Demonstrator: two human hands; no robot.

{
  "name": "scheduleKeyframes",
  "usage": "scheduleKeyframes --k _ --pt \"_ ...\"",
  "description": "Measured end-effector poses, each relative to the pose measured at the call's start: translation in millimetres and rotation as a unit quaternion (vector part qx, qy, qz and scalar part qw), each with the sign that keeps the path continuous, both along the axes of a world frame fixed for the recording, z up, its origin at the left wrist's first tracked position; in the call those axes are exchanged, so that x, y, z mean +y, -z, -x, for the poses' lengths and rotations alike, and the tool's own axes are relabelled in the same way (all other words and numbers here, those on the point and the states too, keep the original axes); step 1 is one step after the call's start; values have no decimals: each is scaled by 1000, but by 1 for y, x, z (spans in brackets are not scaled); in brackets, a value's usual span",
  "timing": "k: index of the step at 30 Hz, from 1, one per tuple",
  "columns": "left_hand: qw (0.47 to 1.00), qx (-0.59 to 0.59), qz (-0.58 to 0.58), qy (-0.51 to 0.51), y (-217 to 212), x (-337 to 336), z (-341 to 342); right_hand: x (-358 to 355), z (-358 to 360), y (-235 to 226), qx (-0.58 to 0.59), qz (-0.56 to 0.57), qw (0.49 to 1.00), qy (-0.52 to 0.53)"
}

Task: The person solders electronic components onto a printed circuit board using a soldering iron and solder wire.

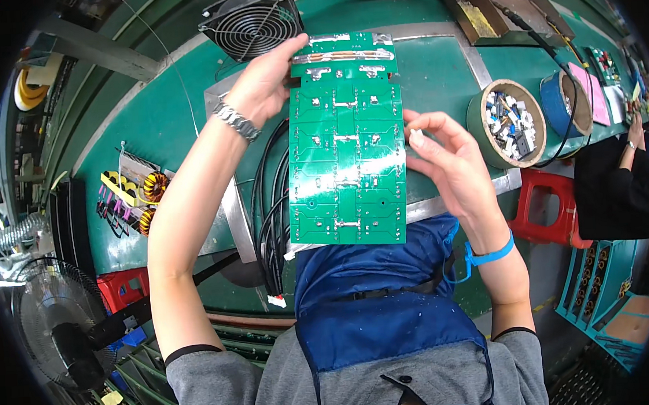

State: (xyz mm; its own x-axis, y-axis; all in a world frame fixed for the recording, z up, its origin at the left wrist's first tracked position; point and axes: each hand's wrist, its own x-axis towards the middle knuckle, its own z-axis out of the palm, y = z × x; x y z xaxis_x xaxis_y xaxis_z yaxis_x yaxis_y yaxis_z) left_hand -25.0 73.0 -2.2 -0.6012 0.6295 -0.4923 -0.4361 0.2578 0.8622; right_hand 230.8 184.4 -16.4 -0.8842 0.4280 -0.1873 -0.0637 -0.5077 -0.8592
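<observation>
A long green circuit board (345,139) is held up above the green counter (151,123), solder side toward the camera, lower edge over the blue apron (374,302). The left hand (263,85), metal watch (236,121) on its wrist, is clamped on the board's upper left corner, thumb across the top edge. The right hand (447,159) is set at the board's right edge, fingers curled and partly apart; whether the edge is actually pinched cannot be told. A blue wrist strap (492,254) is worn on the right wrist. Black cables (272,212) are seen just left of the board, a black cooling fan (251,21) beyond the left hand, a tape roll filled with small parts (506,123) right of the right hand. Yellow toroid coils (151,193) are laid at the left. Another person's dark sleeve (617,187) is seen at far right.
</observation>
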Motion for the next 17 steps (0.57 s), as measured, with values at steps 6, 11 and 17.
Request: scheduleKeyframes --k 6,11,17 --pt "999 -3 -27 -40 3 16 -7 -9 -15 -3 -26 70 996 -39" --pt "993 21 -82 -84 -18 9 -22 -14 -20 -10 -16 106 994 -25" --pt "975 124 -177 -54 -79 -17 -46 -24 -21 -32 72 4 997 20"
